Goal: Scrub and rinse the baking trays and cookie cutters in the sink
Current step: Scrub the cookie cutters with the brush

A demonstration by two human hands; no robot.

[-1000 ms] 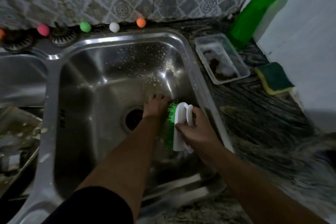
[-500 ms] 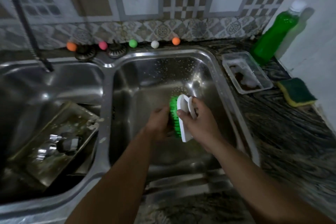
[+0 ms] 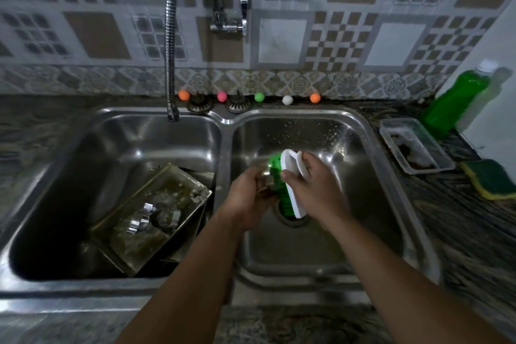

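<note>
Lower left of frame: left steel sink basin (image 3: pixel 69 148) holds a dirty rectangular metal baking tray (image 3: pixel 150 218), tilted, with small shiny metal cookie cutters (image 3: pixel 142 218) lying in it. Flexible metal faucet hose (image 3: pixel 170 36) hangs above that basin. Centre, over right steel basin (image 3: pixel 363 176): left hand (image 3: pixel 248 198) pinches a small metal cookie cutter (image 3: pixel 265 181), mostly hidden, against the bristles. Right hand (image 3: pixel 312 187) grips a white-backed scrub brush with green bristles (image 3: pixel 287 179). Far right, on the counter: clear plastic tray (image 3: pixel 441 153), green dish-soap bottle (image 3: pixel 452 103), green-and-yellow sponge (image 3: pixel 488 179).
</note>
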